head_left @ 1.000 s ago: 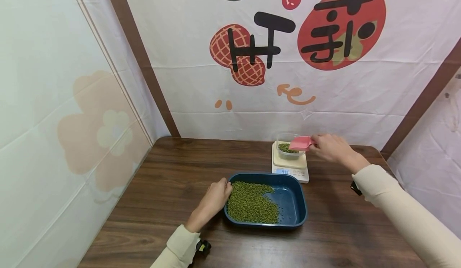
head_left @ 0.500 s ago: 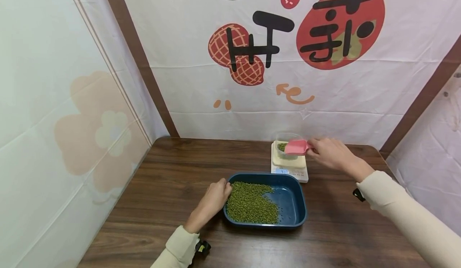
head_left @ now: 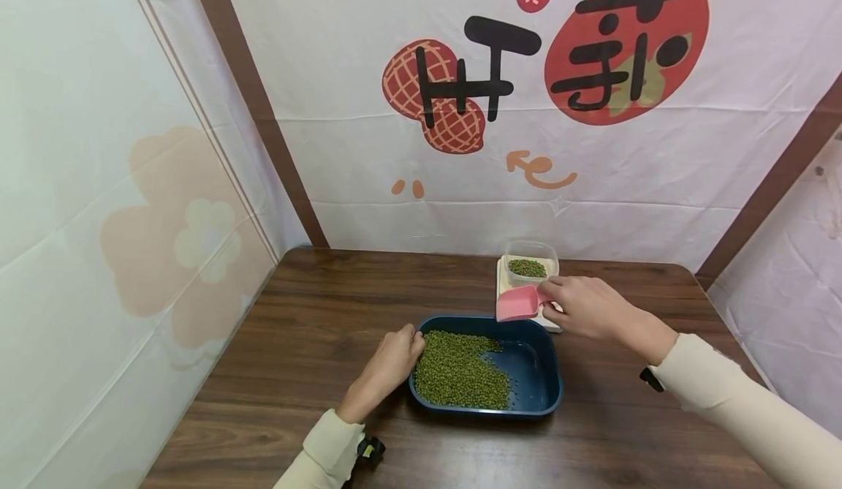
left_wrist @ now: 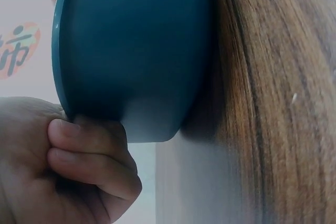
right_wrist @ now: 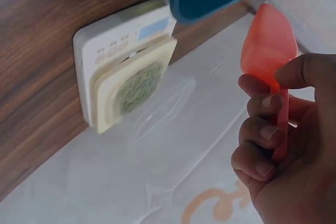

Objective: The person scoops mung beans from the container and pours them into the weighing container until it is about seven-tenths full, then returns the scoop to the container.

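My left hand point(head_left: 389, 359) grips the left rim of a blue tray point(head_left: 551, 394), its fingers curled at the edge in the left wrist view. Green mung beans point(head_left: 460, 372) cover the left and middle of that tray. My right hand point(head_left: 588, 308) holds a pink scoop point(head_left: 517, 304) by its handle, fingers wrapped round it in the right wrist view. No beans show in the scoop. It hangs above the front of a white kitchen scale point(right_wrist: 113, 51), hiding the display in the head view. A clear plastic container point(head_left: 551, 259) with some beans in it stands on the scale.
The dark wooden table point(head_left: 316, 306) ends at a white printed cloth point(head_left: 368, 226) behind the scale. Another pale cloth point(head_left: 79, 255) hangs along the left side. The scale stands just behind the tray's back rim.
My right hand has drawn the scoop back from over the clear container, toward me and slightly left, nearer the tray. The left hand and the tray have stayed in place.
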`<action>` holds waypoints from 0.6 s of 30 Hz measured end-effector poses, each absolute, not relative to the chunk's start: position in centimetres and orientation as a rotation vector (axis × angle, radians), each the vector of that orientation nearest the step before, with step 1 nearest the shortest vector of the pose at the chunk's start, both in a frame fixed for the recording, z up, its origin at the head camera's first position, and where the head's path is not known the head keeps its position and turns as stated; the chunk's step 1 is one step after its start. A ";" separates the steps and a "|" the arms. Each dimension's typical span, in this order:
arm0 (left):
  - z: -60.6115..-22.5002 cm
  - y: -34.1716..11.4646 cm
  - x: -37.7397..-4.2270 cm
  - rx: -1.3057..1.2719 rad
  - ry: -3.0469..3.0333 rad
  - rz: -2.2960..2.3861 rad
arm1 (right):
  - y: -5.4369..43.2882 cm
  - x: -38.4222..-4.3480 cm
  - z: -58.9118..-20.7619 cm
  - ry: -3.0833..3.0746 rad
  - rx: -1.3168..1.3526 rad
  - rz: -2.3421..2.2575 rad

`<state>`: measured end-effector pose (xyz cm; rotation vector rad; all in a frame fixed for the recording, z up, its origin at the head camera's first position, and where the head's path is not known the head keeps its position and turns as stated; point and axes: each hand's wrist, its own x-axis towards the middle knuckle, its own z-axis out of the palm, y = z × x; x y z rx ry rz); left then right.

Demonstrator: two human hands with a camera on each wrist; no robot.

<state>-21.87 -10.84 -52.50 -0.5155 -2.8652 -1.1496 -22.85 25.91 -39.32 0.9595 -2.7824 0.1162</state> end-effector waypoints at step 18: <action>-50.1 -9.8 -21.1 -0.354 -3.002 -1.065 | 24.8 -20.2 -39.9 -2.863 1.093 0.029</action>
